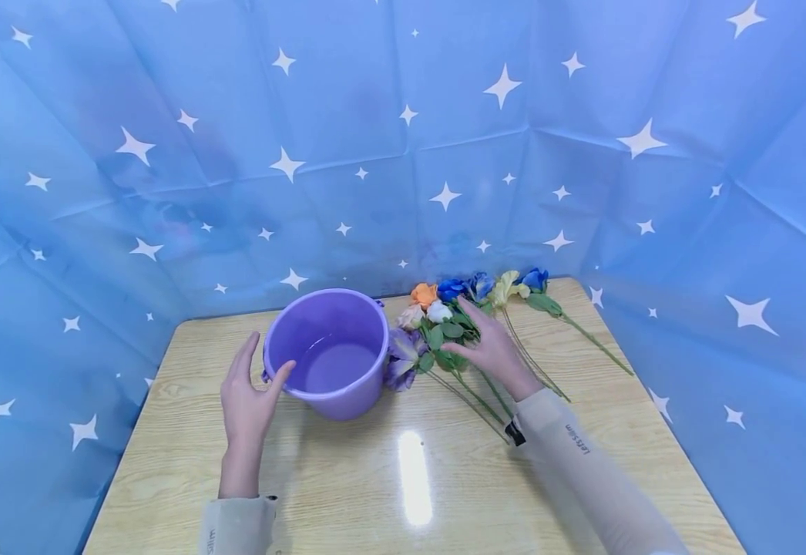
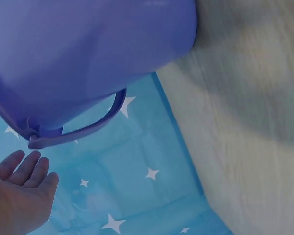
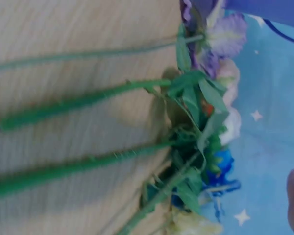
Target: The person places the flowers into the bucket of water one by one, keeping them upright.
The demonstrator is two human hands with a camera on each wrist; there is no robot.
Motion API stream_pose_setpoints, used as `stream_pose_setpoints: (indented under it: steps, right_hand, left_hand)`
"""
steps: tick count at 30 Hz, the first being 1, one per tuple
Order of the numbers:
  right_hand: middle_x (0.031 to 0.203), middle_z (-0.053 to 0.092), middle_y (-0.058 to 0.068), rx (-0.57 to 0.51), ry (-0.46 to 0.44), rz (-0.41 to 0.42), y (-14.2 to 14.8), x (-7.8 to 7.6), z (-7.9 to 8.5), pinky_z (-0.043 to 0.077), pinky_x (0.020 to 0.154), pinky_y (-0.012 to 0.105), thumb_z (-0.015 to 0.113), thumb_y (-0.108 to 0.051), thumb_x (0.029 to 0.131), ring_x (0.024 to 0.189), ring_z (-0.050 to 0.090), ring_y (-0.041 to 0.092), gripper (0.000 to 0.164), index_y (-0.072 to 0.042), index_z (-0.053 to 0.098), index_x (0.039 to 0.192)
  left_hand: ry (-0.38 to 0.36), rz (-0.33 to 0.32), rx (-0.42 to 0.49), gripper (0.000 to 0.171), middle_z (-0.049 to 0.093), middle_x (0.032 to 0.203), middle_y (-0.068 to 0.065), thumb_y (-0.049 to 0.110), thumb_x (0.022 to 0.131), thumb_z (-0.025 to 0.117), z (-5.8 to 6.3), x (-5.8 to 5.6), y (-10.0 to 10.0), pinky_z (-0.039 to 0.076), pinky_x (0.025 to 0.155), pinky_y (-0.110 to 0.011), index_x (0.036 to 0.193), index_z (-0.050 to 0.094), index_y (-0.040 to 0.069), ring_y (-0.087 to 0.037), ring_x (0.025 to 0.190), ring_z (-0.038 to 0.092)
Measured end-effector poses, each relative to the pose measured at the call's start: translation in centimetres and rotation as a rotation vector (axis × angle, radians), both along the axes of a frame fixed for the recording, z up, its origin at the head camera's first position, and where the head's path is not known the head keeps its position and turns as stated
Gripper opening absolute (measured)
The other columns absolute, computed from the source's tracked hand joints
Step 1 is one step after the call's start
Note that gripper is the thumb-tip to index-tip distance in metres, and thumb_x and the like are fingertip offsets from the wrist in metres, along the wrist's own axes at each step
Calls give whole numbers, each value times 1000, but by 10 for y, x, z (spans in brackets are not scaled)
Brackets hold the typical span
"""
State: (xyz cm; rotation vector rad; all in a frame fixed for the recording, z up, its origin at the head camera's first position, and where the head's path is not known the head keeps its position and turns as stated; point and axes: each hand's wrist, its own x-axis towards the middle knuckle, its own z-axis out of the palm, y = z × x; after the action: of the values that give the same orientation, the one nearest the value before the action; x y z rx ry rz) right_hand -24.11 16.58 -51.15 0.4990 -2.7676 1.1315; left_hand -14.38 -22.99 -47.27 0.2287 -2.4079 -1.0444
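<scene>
Your left hand (image 1: 246, 401) is at the near left side of the purple bucket (image 1: 347, 405), fingers and thumb spread. Its grip holds nothing. The left wrist view shows the fingers just beside the root of the bucket's handle (image 2: 81, 134), not touching it; whether your thumb meets the rim cannot be determined.

Your right hand (image 1: 491, 351) is over the stemmed flowers, grip likewise spread and without a load. Contact with leaves or stems cannot be confirmed.

The bucket stands upright on the worktop (image 1: 347, 493), mouth up, interior visible. To its right lie the flowers: a purple flower (image 1: 403, 356) nearest the wall, then pale pink, white, orange (image 1: 424, 295), blue and yellow (image 1: 507, 288) heads. A blue flower (image 1: 534, 279) at the far right has its stem angled toward the worktop's right edge.
</scene>
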Motion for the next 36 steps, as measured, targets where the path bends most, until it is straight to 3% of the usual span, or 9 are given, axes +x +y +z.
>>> stream_pose_setpoints:
  steps: [1,2,4,6,10,17,20,29,36]
  right_hand:
    - [163,32,8,3,0,-5,-2,1,-3,47,104,62,74,-56,82,90,66,42,96,-29,24,159]
    - [163,33,9,7,1,-5,-3,1,-6,48,101,60,74,-55,83,74,64,40,96,-29,24,159]
    - [162,34,9,-5,-4,-2,-7,3,-12,43,108,64,75,-53,82,103,65,42,95,-26,26,159]
    - [162,34,11,-16,-22,3,-9,5,-15,39,111,67,76,-51,83,129,53,44,95,-25,26,159]
    - [163,32,8,-59,-85,10,-14,10,-23,39,113,63,74,-55,83,143,40,40,94,-29,26,158]
    - [161,35,9,-94,-66,27,-23,15,-34,36,116,60,79,-40,84,146,37,36,89,-19,33,157]
    - [160,37,13,-104,-66,36,-25,17,-36,35,117,62,79,-43,83,146,37,37,90,-14,34,156]
    - [158,40,12,-96,-96,11,-30,17,-42,32,117,64,79,-45,83,143,40,39,90,-14,36,155]
    - [149,51,16,-142,-105,-1,-34,19,-48,32,115,67,82,-32,82,132,52,43,80,-12,45,150]
  left_hand:
    - [8,8,11,78,50,151,-13,39,82,80,-2,2,1,36,118,-55,148,49,12,-37,141,44]
    - [18,17,25,78,50,152,-12,38,82,81,-3,4,3,36,119,-54,148,48,12,-36,142,44]
    - [33,34,56,81,47,154,-11,36,81,82,-6,8,7,34,120,-54,149,47,12,-35,143,42]
    - [49,49,92,85,44,156,-11,34,79,84,-8,12,12,33,121,-54,151,43,12,-36,145,39]
    - [98,66,151,95,38,159,-12,30,76,87,-12,19,26,29,123,-54,155,37,13,-36,147,35]
    - [167,73,226,108,27,165,-11,23,73,89,-29,26,46,23,126,-52,159,25,12,-35,151,28]
    - [177,73,244,110,23,166,-12,25,74,88,-34,29,52,20,127,-52,160,21,10,-34,153,23]
    - [184,89,324,121,10,169,-11,22,72,90,-44,33,67,11,128,-56,161,10,11,-33,156,11]
    - [179,101,362,126,4,170,-6,22,71,91,-48,33,76,9,127,-59,162,4,14,-33,156,8]
